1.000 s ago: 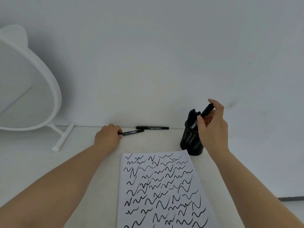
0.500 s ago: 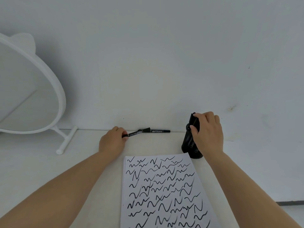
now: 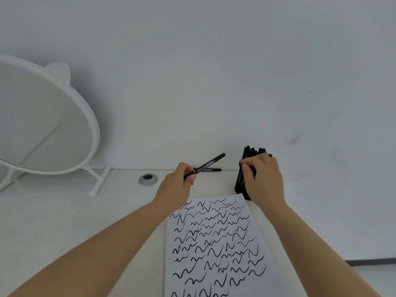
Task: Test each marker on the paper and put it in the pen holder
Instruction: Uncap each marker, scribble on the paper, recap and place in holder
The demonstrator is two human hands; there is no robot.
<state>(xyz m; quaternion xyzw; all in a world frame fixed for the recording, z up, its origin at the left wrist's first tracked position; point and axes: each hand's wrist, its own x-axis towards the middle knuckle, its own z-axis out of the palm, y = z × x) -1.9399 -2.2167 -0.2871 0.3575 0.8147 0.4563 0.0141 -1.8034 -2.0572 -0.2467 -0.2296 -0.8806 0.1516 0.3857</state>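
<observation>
- Ok, status: L hand has lifted one marker off the desk; a sec ago it was only touching that marker's end where it lay flat by the wall.
- R hand was dropping a marker into the pen holder 1 s ago; now that one's in w/ the others, hand down against the holder's side.
- Meaning: prev marker done, next one picked up, not yet tested.
- L fingers: curled, pinching the marker at its near/lower end. Firm-looking pinch grip, rest of barrel free.
- R fingers: curled around the holder's upper part, looks like steadying it. No marker in that hand.
- Held marker: in the air just above the desk's back edge, left of the holder, apart from it. Long axis diagonal, low end in L hand, far end up and to the right, toward the wall/holder. Cap seems still on; can't tell which end is the tip.
- One more marker lies flat on the desk along the wall, right behind the held one, axis left-right.
- Paper sits near-centre, between the forearms, nearly full of black squiggles; bare space is scarce.
- Holder: several black markers standing upright in it, tops showing above R hand.
- Judgement: near the end, probably 2 markers left. Next needs uncapping, so R hand has to leave the holder.
</observation>
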